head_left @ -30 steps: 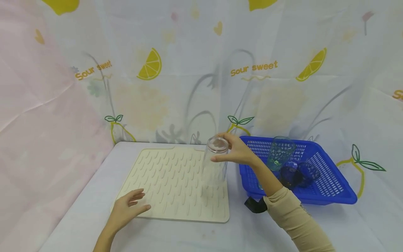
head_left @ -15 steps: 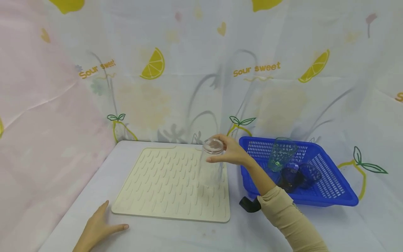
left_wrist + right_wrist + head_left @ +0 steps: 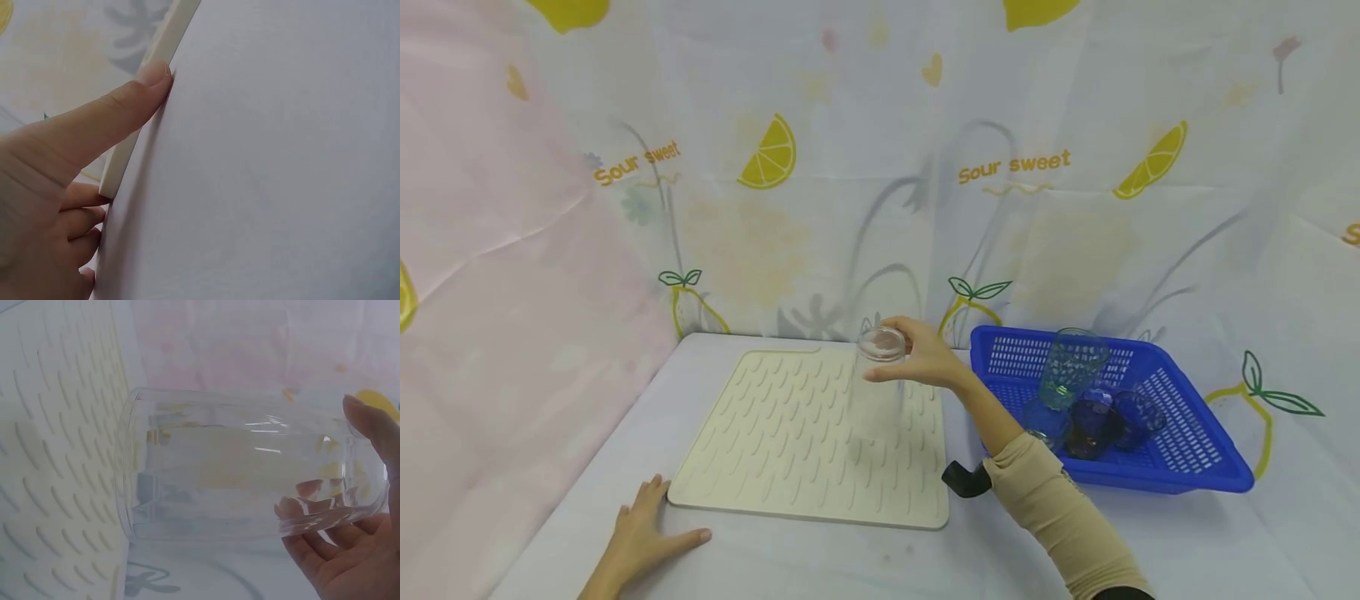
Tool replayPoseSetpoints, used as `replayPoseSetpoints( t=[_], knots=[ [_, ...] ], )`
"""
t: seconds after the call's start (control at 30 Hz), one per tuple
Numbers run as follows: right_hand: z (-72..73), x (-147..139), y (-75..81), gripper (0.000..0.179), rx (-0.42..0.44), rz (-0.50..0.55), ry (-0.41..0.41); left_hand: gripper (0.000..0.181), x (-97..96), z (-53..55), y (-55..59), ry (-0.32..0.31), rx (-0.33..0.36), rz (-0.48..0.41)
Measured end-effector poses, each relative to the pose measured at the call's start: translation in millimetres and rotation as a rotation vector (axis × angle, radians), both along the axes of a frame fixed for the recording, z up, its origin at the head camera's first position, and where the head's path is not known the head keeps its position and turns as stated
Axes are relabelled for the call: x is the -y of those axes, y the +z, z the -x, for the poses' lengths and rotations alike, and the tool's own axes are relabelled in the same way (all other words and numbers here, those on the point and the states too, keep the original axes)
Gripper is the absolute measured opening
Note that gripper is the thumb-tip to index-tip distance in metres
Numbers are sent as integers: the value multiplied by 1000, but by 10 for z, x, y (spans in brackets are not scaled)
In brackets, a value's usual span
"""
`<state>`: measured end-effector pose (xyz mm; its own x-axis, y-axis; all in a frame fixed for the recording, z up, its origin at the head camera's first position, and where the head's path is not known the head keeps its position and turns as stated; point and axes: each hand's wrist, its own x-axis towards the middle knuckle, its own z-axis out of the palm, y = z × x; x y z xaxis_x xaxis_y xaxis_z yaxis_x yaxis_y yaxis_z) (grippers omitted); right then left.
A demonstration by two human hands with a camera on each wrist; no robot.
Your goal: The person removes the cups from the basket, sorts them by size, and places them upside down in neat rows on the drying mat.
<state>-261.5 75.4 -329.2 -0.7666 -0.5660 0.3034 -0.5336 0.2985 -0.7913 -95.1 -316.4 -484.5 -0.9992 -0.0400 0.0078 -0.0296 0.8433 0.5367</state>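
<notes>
My right hand grips a clear drinking glass near its base. The glass is upside down, its rim low over the cream ridged drying mat. In the right wrist view the thumb and fingers curl round the base end of the glass, and the rim faces the mat. My left hand lies spread at the mat's near left corner. The left wrist view has its thumb extended against the mat's edge, with the other fingers beside the corner.
A blue plastic basket stands on the right with several glasses in it. Among them are a green-tinted glass and a dark one. A printed curtain hangs behind the white-covered table.
My right hand has carried the upside-down glass leftward over the mat. My left hand has moved down and left, off from above the mat to its near left corner.
</notes>
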Motion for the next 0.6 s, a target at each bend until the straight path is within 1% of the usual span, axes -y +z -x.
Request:
replayPoseSetpoints(
  t=[0.1, 0.27, 0.4, 0.6],
  knots=[
    [15, 72, 3, 66, 14, -2, -11, 99, 0, -4, -27, 1, -29, -12],
    [57, 184, 4, 66, 39, 14, 10, 98, -14, 14, -57, 23, -37, -41],
    [95, 260, -9, 65, 55, 10, 15, 95, -30, 24, -83, 44, -63, -32],
    [160, 358, -18, 70, 54, -14, -11, 85, -42, 35, -105, 56, -124, -14]
  ],
)
